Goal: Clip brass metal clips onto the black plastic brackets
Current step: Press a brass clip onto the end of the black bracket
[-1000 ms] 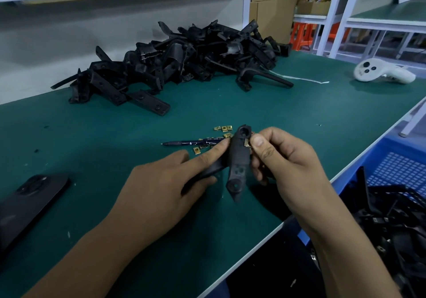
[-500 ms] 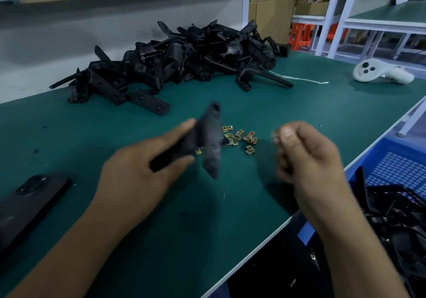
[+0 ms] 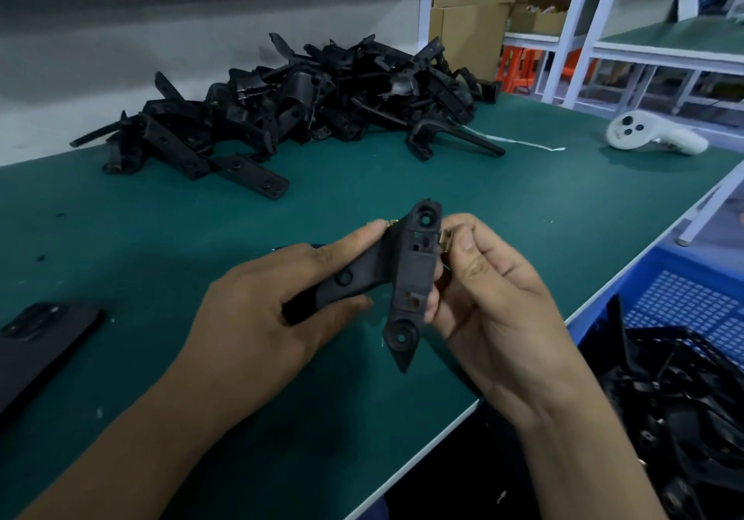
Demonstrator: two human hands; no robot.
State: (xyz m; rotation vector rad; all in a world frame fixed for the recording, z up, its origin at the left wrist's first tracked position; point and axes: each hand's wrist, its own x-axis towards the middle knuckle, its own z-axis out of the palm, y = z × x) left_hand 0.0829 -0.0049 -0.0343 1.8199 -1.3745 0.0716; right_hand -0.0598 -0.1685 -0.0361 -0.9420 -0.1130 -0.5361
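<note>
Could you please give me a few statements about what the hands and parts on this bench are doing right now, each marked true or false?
1. The left hand holds a black bracket above the green table. True.
2. The right hand is empty and lies flat on the table. False: it is raised beside the bracket, pinching a small brass clip at the bracket's upper edge.
3. A pile of black brackets lies at the far side of the table. True.
4. A white controller sits inside the blue crate. False: it lies on the table, far right; the crate holds black parts.
5. The held bracket rests on the pile. False: it is apart from the pile, nearer the person.
</note>
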